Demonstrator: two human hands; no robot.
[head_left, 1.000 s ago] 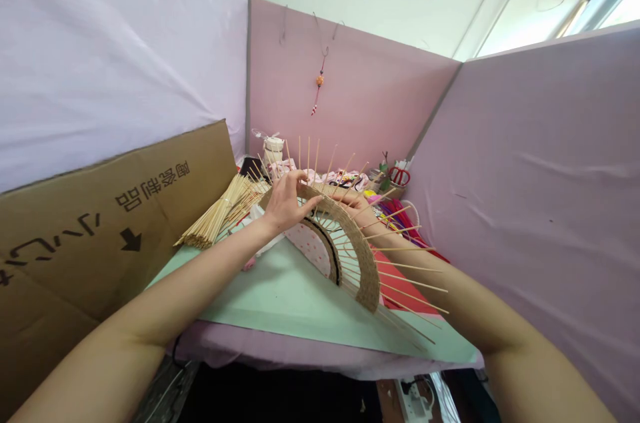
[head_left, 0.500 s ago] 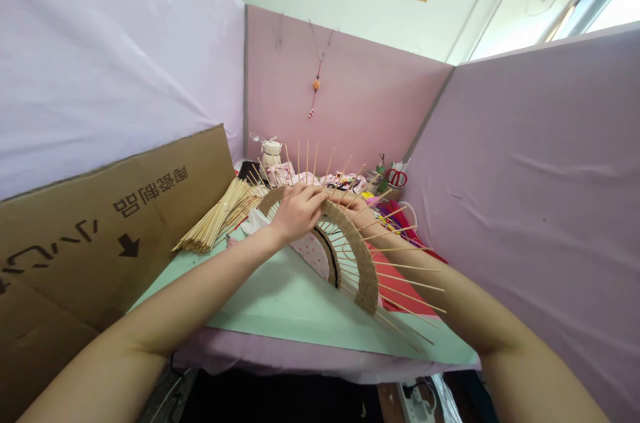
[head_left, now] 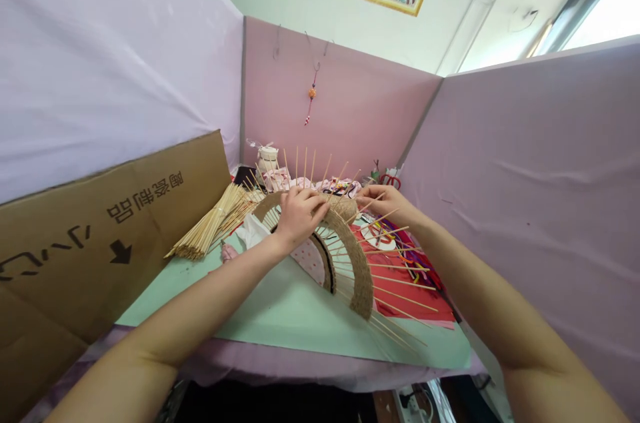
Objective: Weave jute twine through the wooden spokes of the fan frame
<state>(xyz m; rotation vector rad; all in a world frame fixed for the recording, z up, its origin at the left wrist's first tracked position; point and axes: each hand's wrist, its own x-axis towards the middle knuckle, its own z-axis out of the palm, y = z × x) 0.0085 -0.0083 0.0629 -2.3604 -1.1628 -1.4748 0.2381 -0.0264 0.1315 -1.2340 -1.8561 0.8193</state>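
A half-round woven fan stands tilted on the table, with a twine-wrapped band and thin wooden sticks fanning out past its rim. At its inner centre is a pink spotted half-disc edged in black and tan. My left hand is closed over the top of the woven band, fingers wrapped across it. Behind the band, a ball of twine partly shows. My right hand is raised just right of that ball, behind the sticks. Its fingertips are pinched together; whatever lies between them is too small to make out.
A bundle of wooden sticks lies at the left beside a cardboard panel. Red sheets, a white disc and coloured pipe cleaners are at the right. A white jar and red-handled scissors stand at the back.
My right hand has moved away from the band, right and slightly up, uncovering the ball of twine. My left hand keeps its hold on the fan. The camera view has tilted slightly up.
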